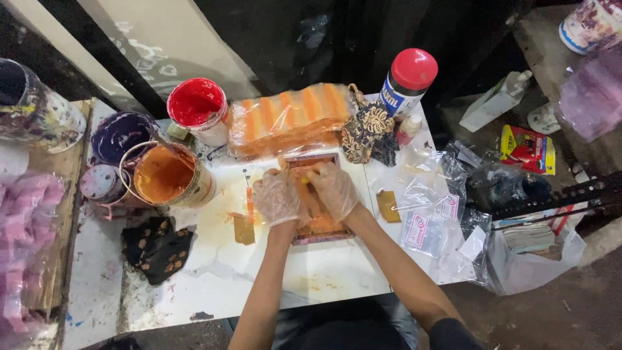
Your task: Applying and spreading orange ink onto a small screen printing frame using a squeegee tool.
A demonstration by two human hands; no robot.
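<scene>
Both my hands wear thin clear gloves. My left hand (278, 196) and my right hand (334, 188) press together on a small orange-smeared squeegee (302, 177), held over a small framed printing screen (317, 227) lying on the white table (259, 272). The screen's mesh is coated with orange ink. Just left of my left hand lies a flat orange-stained scraper (244, 228). An open tub of orange ink (165, 175) stands further left.
An open red ink tub (196, 107), a purple one (121, 135) and a small lidded pot (102, 183) stand at back left. Behind the screen lies a wrapped pack of orange pieces (288, 118), a red-capped bottle (407, 81), patterned cloths (366, 129) (157, 246). Clear plastic bags (427, 207) crowd the right.
</scene>
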